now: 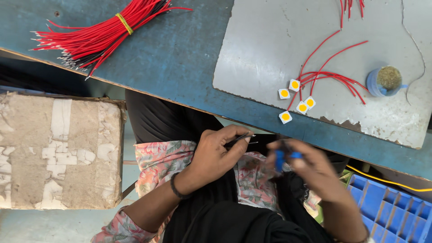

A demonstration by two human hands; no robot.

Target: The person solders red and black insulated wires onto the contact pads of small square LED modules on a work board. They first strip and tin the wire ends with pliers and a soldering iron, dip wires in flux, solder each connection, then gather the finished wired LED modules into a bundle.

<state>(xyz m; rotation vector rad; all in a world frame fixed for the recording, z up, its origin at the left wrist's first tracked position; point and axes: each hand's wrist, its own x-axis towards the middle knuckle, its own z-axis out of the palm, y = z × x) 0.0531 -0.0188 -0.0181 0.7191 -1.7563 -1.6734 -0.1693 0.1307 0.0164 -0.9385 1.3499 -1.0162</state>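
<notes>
My left hand point(216, 155) is over my lap, fingers pinched on a thin black wire point(243, 138) that sticks out to the right. My right hand point(310, 168) is blurred just to the right of it and grips a small blue tool point(281, 157). Both hands are below the edge of the blue workbench point(180, 54). On the bench's grey mat point(270, 40) lie several small white squares with yellow round centres point(294, 101), each with red wires point(333, 74) running off to the right.
A bundle of red and black wires point(99, 33) tied with a yellow band lies at the bench's far left. A small blue pot with brownish filling point(384, 81) stands at the right. A taped cardboard box point(58, 150) sits at my left, a blue plastic crate point(391, 209) at lower right.
</notes>
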